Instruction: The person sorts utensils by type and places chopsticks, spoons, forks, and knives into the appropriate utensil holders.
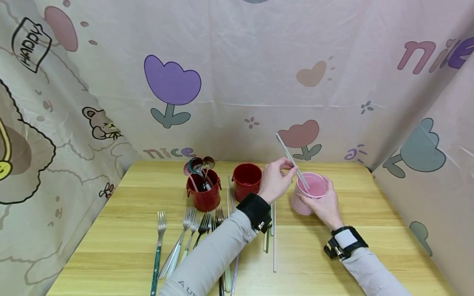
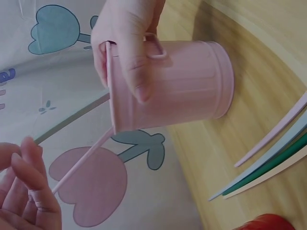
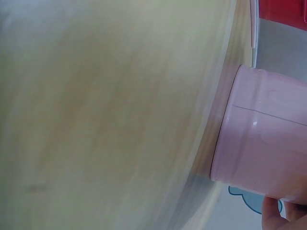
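Note:
A pink metal bucket (image 1: 300,202) stands at the right of the table, its mouth tipped slightly. My right hand (image 1: 327,205) grips its side near the rim, thumb in front. In the left wrist view the right thumb lies along the bucket (image 2: 177,86). Over the mouth, my left hand (image 1: 275,179) pinches slender chopsticks (image 1: 286,151). Their lower ends reach inside the bucket. The left wrist view shows a grey-green chopstick (image 2: 72,118) and a pink chopstick (image 2: 84,160) at the left fingers (image 2: 41,179). Only fingertips of the right hand (image 3: 283,216) show in the right wrist view.
Left of the left hand stands a red bucket (image 1: 246,187). Another red bucket (image 1: 207,200) holds several spoons (image 1: 198,167). Several forks (image 1: 187,224) lie at the front left. Loose chopsticks (image 1: 275,246) lie between them and the pink bucket. Patterned cloth (image 1: 229,82) hangs behind.

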Tool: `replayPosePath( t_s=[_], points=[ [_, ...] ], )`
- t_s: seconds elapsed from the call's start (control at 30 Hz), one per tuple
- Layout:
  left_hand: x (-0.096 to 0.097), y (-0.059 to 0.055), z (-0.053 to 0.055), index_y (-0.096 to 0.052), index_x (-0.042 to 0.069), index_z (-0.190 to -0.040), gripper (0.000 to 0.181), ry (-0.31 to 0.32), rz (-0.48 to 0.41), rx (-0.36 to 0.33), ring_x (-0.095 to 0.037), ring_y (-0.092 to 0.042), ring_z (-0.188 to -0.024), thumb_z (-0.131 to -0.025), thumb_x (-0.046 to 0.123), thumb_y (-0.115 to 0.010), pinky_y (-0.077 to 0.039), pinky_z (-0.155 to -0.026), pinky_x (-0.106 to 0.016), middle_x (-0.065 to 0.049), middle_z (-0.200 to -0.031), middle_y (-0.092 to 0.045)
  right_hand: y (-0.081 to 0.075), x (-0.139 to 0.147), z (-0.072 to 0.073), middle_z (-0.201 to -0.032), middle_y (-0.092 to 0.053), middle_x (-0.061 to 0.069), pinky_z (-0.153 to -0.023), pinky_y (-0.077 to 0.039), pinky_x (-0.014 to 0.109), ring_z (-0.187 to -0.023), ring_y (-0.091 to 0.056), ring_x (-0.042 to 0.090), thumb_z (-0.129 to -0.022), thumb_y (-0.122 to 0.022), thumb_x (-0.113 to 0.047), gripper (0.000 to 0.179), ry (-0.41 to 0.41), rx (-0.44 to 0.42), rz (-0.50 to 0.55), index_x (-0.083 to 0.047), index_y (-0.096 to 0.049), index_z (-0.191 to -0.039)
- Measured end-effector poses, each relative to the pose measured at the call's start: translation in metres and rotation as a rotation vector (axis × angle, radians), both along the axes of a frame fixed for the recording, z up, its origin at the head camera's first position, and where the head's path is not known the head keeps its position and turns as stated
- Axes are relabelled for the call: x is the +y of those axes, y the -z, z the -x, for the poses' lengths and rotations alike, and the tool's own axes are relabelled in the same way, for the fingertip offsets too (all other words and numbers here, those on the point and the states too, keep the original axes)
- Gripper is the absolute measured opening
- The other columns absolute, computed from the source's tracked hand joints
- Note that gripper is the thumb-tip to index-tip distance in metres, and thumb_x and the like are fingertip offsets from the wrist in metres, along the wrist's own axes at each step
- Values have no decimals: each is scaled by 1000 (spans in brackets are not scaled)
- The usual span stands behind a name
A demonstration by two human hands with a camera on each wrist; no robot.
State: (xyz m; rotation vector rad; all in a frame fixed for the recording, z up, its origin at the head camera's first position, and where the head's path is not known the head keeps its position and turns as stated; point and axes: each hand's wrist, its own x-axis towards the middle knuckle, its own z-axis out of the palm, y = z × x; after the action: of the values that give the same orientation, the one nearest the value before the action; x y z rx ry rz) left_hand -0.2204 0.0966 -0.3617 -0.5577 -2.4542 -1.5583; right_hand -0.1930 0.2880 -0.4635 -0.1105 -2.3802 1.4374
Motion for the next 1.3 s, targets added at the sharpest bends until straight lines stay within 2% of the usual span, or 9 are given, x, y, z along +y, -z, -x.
replayPosePath(
  t_s=[0.17,0.33,0.53,0.63,0.7,0.97,1.1,1.2,1.3],
  points=[
    [4,7,2,-74,12,-103,14,23,11,-33,-3,-65,-63,-96,23,-69,-48,-62,-13,-3,-102,-80,1,0,2,-143,-49,29,-109,-42,59,-128,-52,43,-73,-90,-15,101,2,8,0,1,-29,-151],
    [6,15,3,-76,17,-101,13,13,91,-27,-4,-70,-70,-96,26,-69,-45,-65,-12,2,-100,-80,1,0,0,-143,-49,28,-109,-42,59,-128,-52,42,-73,-89,-14,100,-2,9,12,1,-29,-151],
    [1,22,2,-80,21,-103,18,-17,324,-18,-12,-73,-90,-97,31,-67,-44,-64,-16,7,-99,-80,0,-3,-2,-144,-49,27,-110,-41,59,-128,-52,43,-73,-90,-15,100,-4,6,26,1,-29,-151],
    [-4,26,0,-80,21,-106,19,-4,426,-34,-12,-72,-93,-96,31,-67,-46,-63,-17,7,-99,-79,0,-6,-4,-145,-48,27,-111,-41,59,-131,-51,43,-73,-90,-17,102,19,-5,30,0,-28,-152],
    [-9,28,-1,-79,19,-106,20,16,456,-38,-13,-71,-93,-96,30,-66,-47,-64,-17,5,-99,-79,-1,-8,-6,-146,-48,27,-112,-41,59,-132,-51,42,-73,-90,-19,103,45,-14,25,-1,-28,-153],
    [-36,41,-6,-77,17,-101,14,65,634,26,-13,-68,-76,-96,26,-67,-50,-60,-20,3,-92,-77,-3,-17,-7,-146,-49,26,-112,-41,57,-133,-51,39,-73,-91,-23,106,128,-24,23,-3,-26,-154],
    [-54,46,-8,-75,18,-89,11,66,716,44,-11,-63,-66,-95,23,-67,-49,-57,-23,4,-82,-74,-3,-24,-7,-146,-48,26,-111,-42,58,-132,-51,41,-73,-91,-23,105,172,-19,52,-3,-27,-153],
    [-69,49,-10,-74,18,-85,11,62,736,20,-12,-62,-65,-93,21,-67,-50,-55,-26,4,-80,-73,-2,-28,-7,-146,-47,27,-112,-41,59,-133,-50,43,-72,-91,-22,105,205,5,73,-2,-27,-152],
    [-86,53,-12,-70,16,-81,12,68,721,-41,-13,-59,-61,-92,20,-68,-47,-54,-27,3,-74,-69,-1,-32,-6,-147,-45,27,-113,-39,59,-134,-48,43,-71,-92,-21,107,242,24,94,-2,-26,-153]
  ],
)
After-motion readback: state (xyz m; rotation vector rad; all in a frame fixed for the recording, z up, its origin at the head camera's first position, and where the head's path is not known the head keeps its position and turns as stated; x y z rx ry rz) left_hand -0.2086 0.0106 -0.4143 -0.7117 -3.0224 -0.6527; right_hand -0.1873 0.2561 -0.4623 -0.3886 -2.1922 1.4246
